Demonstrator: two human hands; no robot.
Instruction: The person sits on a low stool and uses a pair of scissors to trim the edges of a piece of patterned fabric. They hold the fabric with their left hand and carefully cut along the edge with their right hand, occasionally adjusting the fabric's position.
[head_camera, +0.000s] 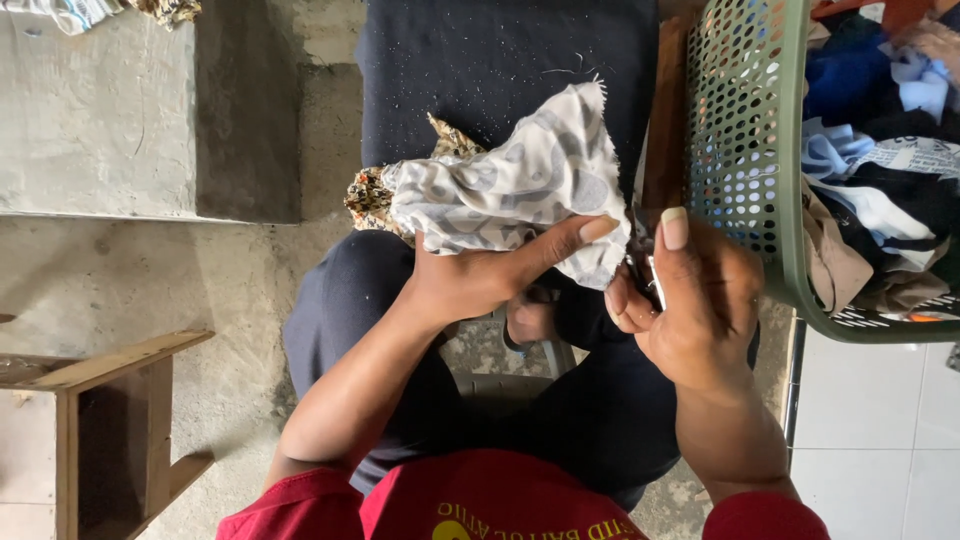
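Fabric fills your left hand (470, 280): a pale grey patterned cloth piece (515, 190), bunched together with a brown-and-gold patterned scrap (372, 197) that pokes out at its far end. Your left fingers are wrapped around the bundle from below, with the thumb (570, 238) pressed flat along its lower edge. Your right hand (695, 300) sits just beside that edge, its fingers curled closed on a small metal tool (648, 272), probably scissors, though most of it is hidden in your grip. The cloth lies above your lap, over your dark trousers (500, 60). To your right, touching nothing you hold, stands a green perforated basket (745, 130) full of mixed cloth scraps (880, 170). A wooden stool (110, 420) stands at your left on the concrete floor (230, 300).
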